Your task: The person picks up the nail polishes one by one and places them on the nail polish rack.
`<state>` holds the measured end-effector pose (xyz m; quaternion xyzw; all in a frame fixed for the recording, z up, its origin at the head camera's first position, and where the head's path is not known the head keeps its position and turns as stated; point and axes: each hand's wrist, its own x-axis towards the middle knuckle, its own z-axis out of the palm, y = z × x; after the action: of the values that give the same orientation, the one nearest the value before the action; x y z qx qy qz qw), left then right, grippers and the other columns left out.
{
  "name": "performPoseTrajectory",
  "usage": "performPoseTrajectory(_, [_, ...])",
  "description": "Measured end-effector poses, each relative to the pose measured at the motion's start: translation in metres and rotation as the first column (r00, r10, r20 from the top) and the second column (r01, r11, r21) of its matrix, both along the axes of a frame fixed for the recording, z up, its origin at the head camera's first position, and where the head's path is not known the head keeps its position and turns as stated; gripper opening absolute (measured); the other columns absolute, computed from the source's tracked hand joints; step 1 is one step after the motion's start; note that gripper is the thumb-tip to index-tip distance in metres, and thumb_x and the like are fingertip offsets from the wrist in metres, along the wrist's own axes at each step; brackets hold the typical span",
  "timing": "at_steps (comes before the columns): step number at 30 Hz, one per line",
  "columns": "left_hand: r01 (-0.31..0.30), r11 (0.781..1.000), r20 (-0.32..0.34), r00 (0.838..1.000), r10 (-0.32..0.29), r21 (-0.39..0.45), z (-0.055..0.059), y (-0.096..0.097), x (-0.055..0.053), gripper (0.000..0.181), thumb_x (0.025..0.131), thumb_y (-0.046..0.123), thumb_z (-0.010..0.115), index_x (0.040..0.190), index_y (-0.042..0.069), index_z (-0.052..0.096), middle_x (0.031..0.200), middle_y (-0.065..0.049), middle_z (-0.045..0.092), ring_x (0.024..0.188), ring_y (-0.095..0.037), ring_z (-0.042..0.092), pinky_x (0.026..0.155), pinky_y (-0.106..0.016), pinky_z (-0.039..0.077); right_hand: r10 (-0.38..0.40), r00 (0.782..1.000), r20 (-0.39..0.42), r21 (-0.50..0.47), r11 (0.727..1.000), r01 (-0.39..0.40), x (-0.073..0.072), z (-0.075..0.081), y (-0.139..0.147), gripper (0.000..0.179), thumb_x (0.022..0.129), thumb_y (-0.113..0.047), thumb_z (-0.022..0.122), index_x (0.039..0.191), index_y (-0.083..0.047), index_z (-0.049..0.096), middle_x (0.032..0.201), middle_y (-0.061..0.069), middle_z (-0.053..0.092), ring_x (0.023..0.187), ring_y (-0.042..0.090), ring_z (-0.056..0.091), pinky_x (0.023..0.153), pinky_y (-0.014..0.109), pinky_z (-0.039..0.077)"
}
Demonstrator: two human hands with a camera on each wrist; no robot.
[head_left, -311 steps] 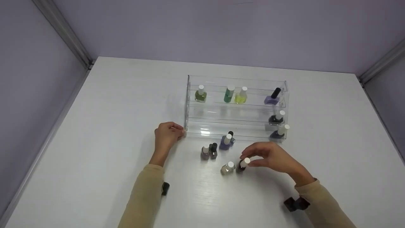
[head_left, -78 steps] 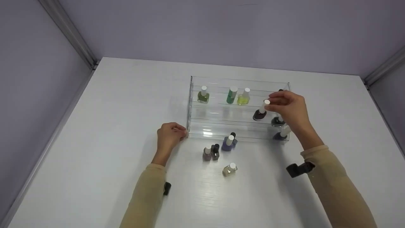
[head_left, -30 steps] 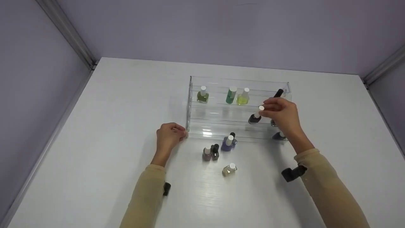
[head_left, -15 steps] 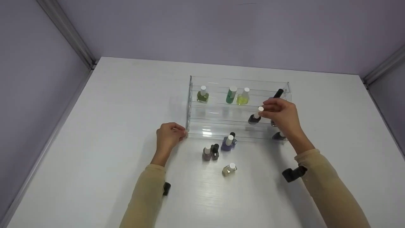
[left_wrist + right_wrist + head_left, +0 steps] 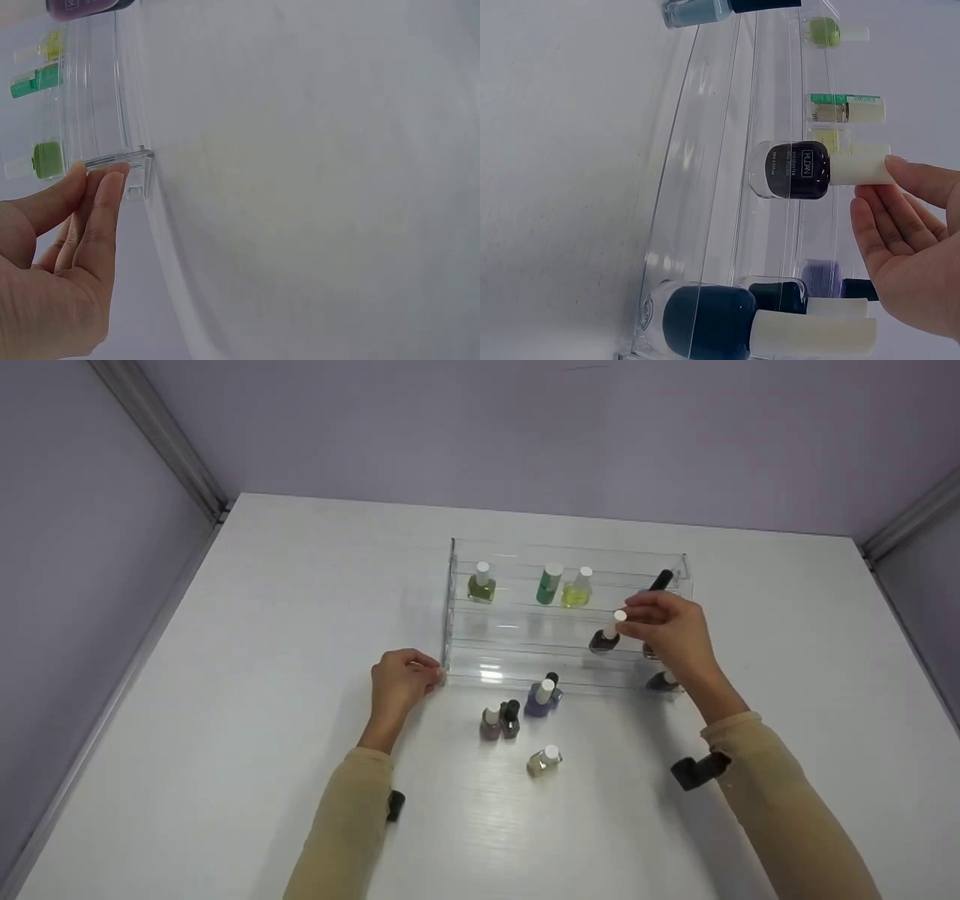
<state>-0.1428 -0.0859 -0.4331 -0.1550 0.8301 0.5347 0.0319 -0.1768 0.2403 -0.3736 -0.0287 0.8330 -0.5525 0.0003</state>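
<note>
A clear acrylic tiered rack (image 5: 517, 669) stands on the table, holding several nail polish bottles. My left hand (image 5: 401, 682) pinches the rack's left side panel near its front corner; the left wrist view shows thumb and fingertips on that panel. With thumb and fingers, my right hand (image 5: 671, 634) grips the white cap of a dark nail polish bottle (image 5: 799, 170), which is upright at the rack's middle tier. To its right, a dark green bottle (image 5: 778, 295) on the same tier is partly hidden behind my hand in the head view. A dark blue bottle (image 5: 709, 322) stands on the front tier.
The top tier bears an olive green bottle (image 5: 481, 587), a teal one (image 5: 547, 589), a yellow one (image 5: 576, 594) and a black-capped purple one. Before the rack are a purple bottle (image 5: 537, 703), a mauve one (image 5: 490, 726), a black-capped one (image 5: 511, 721) and a pale one (image 5: 541, 763).
Over ten seconds, my right hand has taken the dark bottle from the table to the rack's middle tier. Within the last second both hands have stayed nearly still.
</note>
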Motion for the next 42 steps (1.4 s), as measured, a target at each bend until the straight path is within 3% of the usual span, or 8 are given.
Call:
performPoseTrajectory(16, [0.020,1.000,-0.026,0.999,-0.020,0.015,0.0029,0.0022,0.0017,0.004,0.076,0.000,0.066,0.079,-0.001,0.068,0.072,-0.011,0.067,0.066,-0.021,0.065,0.055,-0.022,0.050,0.048,0.999,-0.014,0.002,0.999,-0.048,0.0015,0.0005,0.0061,0.035,0.078,-0.002,0.070,0.110,0.006,0.056,0.095,0.006,0.066,0.085,0.008,0.063,0.073,0.020,0.050])
performPoseTrajectory(42, [0.011,0.999,-0.004,1.000,-0.010,0.030,0.0003,0.0013,0.0013,0.002,0.078,0.002,0.066,0.079,0.001,0.067,0.072,-0.009,0.068,0.068,-0.021,0.066,0.057,-0.023,0.050,0.056,0.998,0.006,0.092,0.994,-0.056,0.0027,0.0032,0.0034,0.037,0.079,-0.012,0.071,0.112,0.000,0.058,0.103,0.015,0.064,0.086,0.008,0.061,0.071,0.018,0.049])
